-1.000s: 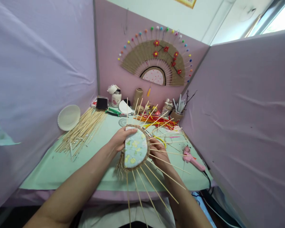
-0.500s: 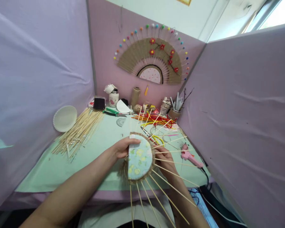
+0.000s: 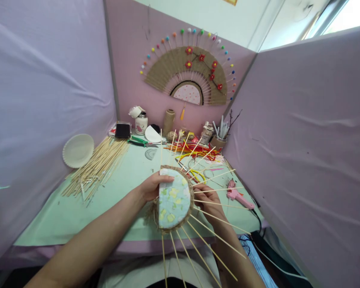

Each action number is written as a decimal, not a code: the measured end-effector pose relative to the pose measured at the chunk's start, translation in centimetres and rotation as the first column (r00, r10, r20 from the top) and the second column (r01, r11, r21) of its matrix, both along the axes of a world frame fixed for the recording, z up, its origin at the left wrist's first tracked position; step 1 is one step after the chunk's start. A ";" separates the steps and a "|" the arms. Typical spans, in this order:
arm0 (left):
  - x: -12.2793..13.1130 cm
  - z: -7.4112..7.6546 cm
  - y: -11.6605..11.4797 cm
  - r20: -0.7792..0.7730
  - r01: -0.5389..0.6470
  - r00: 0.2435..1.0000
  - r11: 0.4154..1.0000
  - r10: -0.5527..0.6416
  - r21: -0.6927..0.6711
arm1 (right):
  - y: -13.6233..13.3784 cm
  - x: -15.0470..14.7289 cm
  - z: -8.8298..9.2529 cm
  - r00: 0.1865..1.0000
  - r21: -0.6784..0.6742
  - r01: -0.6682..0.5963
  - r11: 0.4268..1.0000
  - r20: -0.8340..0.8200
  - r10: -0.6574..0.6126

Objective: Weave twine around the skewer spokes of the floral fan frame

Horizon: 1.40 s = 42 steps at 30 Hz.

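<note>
I hold a half-round fan piece (image 3: 172, 198) above the table's near edge. It has a floral fabric face, a rim of brown twine and several thin bamboo sticks (image 3: 219, 238) fanning out to the right and down. My left hand (image 3: 152, 187) grips its straight left edge, thumb over the top. On the other side, my right hand (image 3: 208, 199) sits among the sticks with fingers curled, pinching at the rim. Loose twine fringe (image 3: 152, 211) hangs from the piece's lower left.
A bundle of bamboo sticks (image 3: 99, 165) and a paper plate (image 3: 78, 150) lie left. Green pliers (image 3: 139, 141), jars, a twine spool (image 3: 169, 122), coloured strips (image 3: 198, 151), a pink glue gun (image 3: 237, 194) with cord. A finished fan (image 3: 187, 72) hangs on the back wall. Fabric partitions enclose three sides.
The fan piece and both hands have shifted slightly right and down in view, turning a little. The grip on it is unchanged.
</note>
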<state>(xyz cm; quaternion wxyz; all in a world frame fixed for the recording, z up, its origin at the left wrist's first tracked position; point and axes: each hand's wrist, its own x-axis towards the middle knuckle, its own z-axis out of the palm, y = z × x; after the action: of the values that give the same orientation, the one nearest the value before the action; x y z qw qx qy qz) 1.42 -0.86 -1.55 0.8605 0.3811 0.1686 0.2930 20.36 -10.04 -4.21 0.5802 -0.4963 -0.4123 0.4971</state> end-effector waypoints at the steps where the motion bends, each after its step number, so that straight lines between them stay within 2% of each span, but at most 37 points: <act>1: -0.1 -0.1 0.0 -0.017 -0.008 1.000 1.000 0.008 -0.007 | -0.1 0.0 0.0 1.000 -0.001 -0.011 1.000 0.003 0.011; 7: -0.4 -0.2 0.1 -0.069 -0.012 0.998 1.000 0.012 -0.002 | -0.2 1.2 0.3 0.995 0.014 -0.097 0.995 0.032 0.097; 10: -0.3 -0.1 0.1 -0.079 -0.008 0.997 1.000 0.009 0.008 | 0.2 3.2 1.4 0.988 0.007 -0.137 0.991 -0.065 0.137; 12: -0.3 -0.1 0.1 -0.088 -0.005 0.996 1.000 0.006 0.014 | 0.7 5.0 2.6 0.972 0.054 -0.149 0.987 -0.174 0.156; 14: -0.2 -0.1 0.1 -0.104 0.005 0.995 1.000 -0.003 0.022 | 1.3 6.7 3.9 0.959 0.131 -0.115 0.985 -0.245 0.144; 17: -0.2 -0.2 0.2 -0.113 0.023 0.993 1.000 -0.021 0.019 | 1.9 8.5 5.8 0.963 0.200 -0.046 0.979 -0.253 0.096; 21: -0.3 -0.1 0.2 -0.114 0.023 0.993 1.000 -0.023 -0.002 | 2.0 8.9 7.6 0.983 0.285 0.076 0.955 -0.180 -0.025; 24: -0.3 0.0 0.2 -0.118 0.024 0.993 1.000 -0.025 -0.013 | 1.7 8.6 8.2 0.980 0.360 0.178 0.916 -0.146 -0.134; 29: -0.2 -0.1 0.4 -0.101 -0.016 0.995 1.000 0.014 -0.022 | 1.0 8.5 7.7 0.966 0.406 0.248 0.880 -0.170 -0.194; 32: -0.5 -0.1 0.8 -0.088 -0.054 0.995 0.998 0.050 -0.041 | 0.7 8.5 7.0 0.963 0.385 0.262 0.885 -0.170 -0.211; 39: -1.6 0.5 1.8 -0.003 -0.141 0.990 0.987 0.141 -0.072 | 1.7 7.3 4.0 0.971 0.180 0.232 0.956 -0.095 -0.218; 42: -1.8 0.9 1.9 0.017 -0.223 0.974 0.971 0.226 -0.086 | 2.1 5.8 2.4 0.985 0.078 0.161 0.984 0.045 -0.165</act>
<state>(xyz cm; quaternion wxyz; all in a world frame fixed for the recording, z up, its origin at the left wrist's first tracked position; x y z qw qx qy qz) -0.40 1.05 -0.62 0.8393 0.3191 0.2110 0.3862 26.12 -7.98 -1.83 0.6262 -0.5192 -0.4029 0.4195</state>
